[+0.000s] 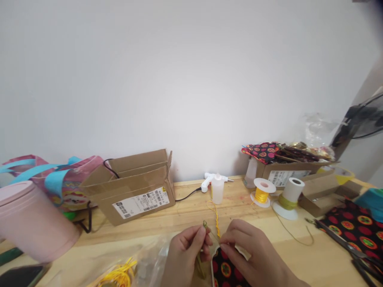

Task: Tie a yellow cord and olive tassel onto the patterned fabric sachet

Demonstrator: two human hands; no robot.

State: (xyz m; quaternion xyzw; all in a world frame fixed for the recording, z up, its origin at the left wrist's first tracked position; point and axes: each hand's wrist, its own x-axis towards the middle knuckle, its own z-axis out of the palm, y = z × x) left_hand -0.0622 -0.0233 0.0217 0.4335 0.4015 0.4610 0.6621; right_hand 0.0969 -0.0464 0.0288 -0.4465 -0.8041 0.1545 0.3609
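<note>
My left hand [190, 249] is closed, thumb and fingertips pinching a thin olive-green cord [205, 224] whose small knotted loop sticks up above the fingers. A thin strand slants from there towards my right hand [249, 249], whose fingertips are closed on it. Under the right hand lies a black fabric piece [225, 268] with red and green round prints and a pale edge; the hand partly hides it. More green cord hangs below the left palm. Just beyond the hands, a yellow knotted cord [217, 223] lies on the wooden table [167, 227].
At left stand a pink canister [36, 223] and an open cardboard box [134, 191]. A squeeze bottle [218, 190] and white corded gun tool [206, 183] are behind. Right are a yellow cord spool [262, 196], green cord spool [287, 202] and scissors [344, 242]. Bagged yellow cord [119, 273] lies in front.
</note>
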